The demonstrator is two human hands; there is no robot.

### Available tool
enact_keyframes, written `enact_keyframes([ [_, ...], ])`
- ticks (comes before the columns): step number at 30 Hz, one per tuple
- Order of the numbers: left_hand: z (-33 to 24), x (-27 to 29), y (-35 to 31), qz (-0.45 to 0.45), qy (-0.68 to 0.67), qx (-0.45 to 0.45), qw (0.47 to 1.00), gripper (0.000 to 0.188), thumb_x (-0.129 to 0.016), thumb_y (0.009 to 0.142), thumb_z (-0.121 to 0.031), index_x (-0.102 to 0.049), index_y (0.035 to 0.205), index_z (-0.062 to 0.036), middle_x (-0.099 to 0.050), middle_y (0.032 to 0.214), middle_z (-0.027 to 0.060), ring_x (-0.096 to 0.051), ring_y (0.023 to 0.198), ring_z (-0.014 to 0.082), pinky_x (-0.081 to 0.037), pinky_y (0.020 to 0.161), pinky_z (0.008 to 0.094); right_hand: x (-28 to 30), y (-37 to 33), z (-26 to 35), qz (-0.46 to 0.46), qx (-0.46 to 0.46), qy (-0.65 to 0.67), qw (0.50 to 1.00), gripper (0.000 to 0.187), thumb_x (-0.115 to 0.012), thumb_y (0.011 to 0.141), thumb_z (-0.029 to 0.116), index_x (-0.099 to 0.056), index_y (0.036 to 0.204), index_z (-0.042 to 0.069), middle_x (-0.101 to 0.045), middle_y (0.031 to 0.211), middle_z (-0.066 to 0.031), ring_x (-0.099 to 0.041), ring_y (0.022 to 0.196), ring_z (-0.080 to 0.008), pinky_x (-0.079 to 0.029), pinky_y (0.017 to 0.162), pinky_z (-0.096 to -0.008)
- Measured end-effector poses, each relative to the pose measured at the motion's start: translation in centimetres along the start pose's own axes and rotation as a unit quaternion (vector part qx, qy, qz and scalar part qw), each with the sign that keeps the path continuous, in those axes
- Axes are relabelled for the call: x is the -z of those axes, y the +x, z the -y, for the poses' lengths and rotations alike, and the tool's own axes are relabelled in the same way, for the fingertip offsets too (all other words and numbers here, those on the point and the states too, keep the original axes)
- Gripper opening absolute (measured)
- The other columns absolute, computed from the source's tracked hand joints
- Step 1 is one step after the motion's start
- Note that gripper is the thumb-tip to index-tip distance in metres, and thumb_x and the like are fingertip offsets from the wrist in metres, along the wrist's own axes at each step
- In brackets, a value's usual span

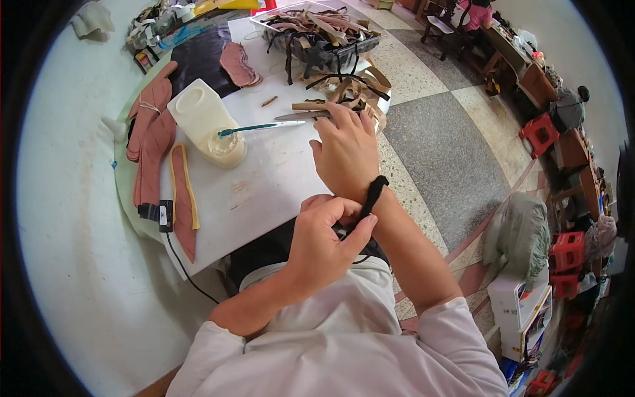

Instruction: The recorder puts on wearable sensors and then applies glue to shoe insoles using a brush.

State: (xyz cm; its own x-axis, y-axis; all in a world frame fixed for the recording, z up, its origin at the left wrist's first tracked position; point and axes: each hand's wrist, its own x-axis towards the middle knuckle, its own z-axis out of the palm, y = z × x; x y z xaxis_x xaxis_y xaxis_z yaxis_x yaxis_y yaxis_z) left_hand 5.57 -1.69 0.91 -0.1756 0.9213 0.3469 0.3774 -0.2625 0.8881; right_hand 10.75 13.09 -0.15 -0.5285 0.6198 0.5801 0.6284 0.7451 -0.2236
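Pinching black wristband [375, 192] with the grip of left hand [324, 231], right hand [347, 149] spread at one o'clock, presumably extended for easier access.

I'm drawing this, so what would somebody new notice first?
Probably the black fabric band around the right wrist, mid-picture, gripped by the left hand. Next, the rounded cream plastic container left of the hands, a blue-and-white brush across its opening. Then the clear plastic bin up top, heaped with brown and black strips.
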Motion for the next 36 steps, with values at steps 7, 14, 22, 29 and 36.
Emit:
enact_keyframes([
  [7,0.3,0.9,-0.5,-0.023,-0.060,0.064,0.996,0.017,-0.085,0.083,-0.004,-0.071,0.092,-0.0013,-0.069,0.086,0.0029,-0.061,0.079,0.0111,-0.051,0.078,0.0271,0.7,-0.3,-0.2,0.000,-0.024,0.056,0.998,0.024,-0.080,0.083,0.017,-0.074,0.101,0.002,-0.064,0.134,-0.0160,-0.058,0.129,-0.0350,-0.040,0.112,-0.0554],
  [14,0.7,1.5,-0.4,-0.026,0.053,-0.061,0.996,0.017,-0.084,0.081,-0.002,-0.071,0.092,-0.0017,-0.069,0.086,0.0053,-0.064,0.083,0.0127,-0.052,0.079,0.0274,0.5,-0.5,0.3,-0.008,-0.031,0.054,0.998,0.023,-0.080,0.082,0.016,-0.074,0.100,0.003,-0.065,0.133,-0.0165,-0.060,0.126,-0.0340,-0.043,0.102,-0.0506],
  [22,0.0,1.1,0.1,-0.042,-0.002,0.017,0.999,0.016,-0.080,0.085,-0.001,-0.070,0.097,-0.0008,-0.070,0.086,0.0057,-0.065,0.080,0.0148,-0.053,0.079,0.0286,-0.8,-0.6,0.7,0.018,-0.003,-0.027,0.999,0.023,-0.080,0.084,0.018,-0.074,0.102,0.005,-0.064,0.137,-0.0153,-0.060,0.129,-0.0321,-0.044,0.104,-0.0500],
  [29,-0.7,1.0,0.4,-0.085,0.181,-0.098,0.975,0.016,-0.082,0.084,-0.008,-0.071,0.095,-0.0053,-0.069,0.080,0.0052,-0.063,0.073,0.0227,-0.049,0.077,0.0360,-1.8,-0.9,0.7,0.001,0.040,-0.074,0.996,0.014,-0.064,0.085,0.018,-0.075,0.083,0.008,-0.065,0.104,-0.0089,-0.060,0.112,-0.0261,-0.041,0.090,-0.0455],
  [36,0.2,1.9,0.5,-0.032,0.118,-0.020,0.992,0.007,-0.072,0.098,-0.007,-0.069,0.096,-0.0002,-0.067,0.073,0.0054,-0.063,0.066,0.0125,-0.051,0.065,0.0283,-2.8,-1.9,0.9,0.045,0.028,-0.084,0.995,0.016,-0.064,0.086,0.019,-0.076,0.080,0.010,-0.064,0.097,-0.0070,-0.059,0.104,-0.0252,-0.041,0.087,-0.0436],
])
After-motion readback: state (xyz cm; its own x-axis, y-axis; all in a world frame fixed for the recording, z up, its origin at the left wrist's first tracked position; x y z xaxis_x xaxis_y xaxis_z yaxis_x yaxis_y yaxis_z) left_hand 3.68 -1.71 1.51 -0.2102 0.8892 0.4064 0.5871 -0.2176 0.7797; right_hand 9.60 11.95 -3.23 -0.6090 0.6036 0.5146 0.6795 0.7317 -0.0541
